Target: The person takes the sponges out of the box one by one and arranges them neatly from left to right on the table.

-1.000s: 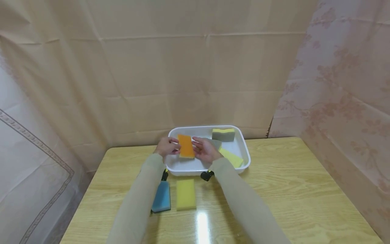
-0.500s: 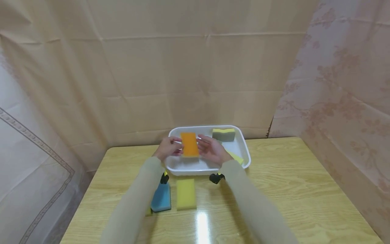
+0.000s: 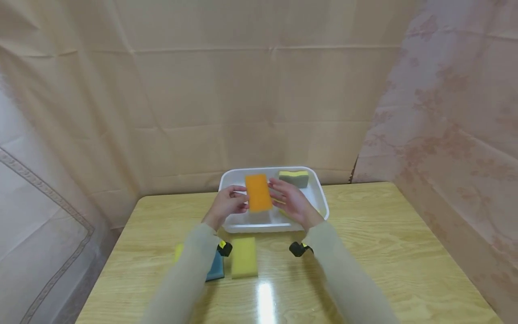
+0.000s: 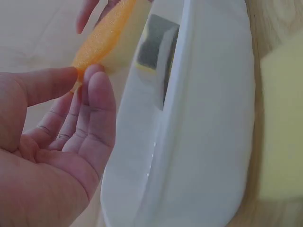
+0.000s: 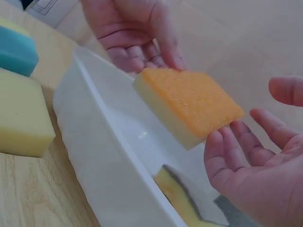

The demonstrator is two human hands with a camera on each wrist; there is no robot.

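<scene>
An orange-topped sponge [image 3: 259, 193] with a pale yellow foam body is held up over the white tray [image 3: 265, 229]. My left hand [image 3: 226, 204] pinches its left edge, thumb on the orange face and fingers beneath. On the opposite side, my right hand [image 3: 295, 202] has its fingertips right at the sponge's edge, the thumb raised away from it, as the right wrist view shows. Inside the tray a yellow-and-grey sponge [image 3: 294, 180] stands at the back right. Another yellow sponge with a grey layer [image 5: 182, 196] lies nearer the front, mostly hidden by my right hand in the head view.
On the wooden table [image 3: 364, 252], in front of the tray, lie a yellow sponge [image 3: 244, 257] and a blue sponge [image 3: 216, 267], partly under my left sleeve. A bit of yellow [image 3: 178, 251] shows left of that sleeve. A beige curtain [image 3: 243, 112] hangs behind.
Both hands and the orange sponge have moved to the right over the tray. My right hand has turned and spread a little, covering more of the tray's right side.
</scene>
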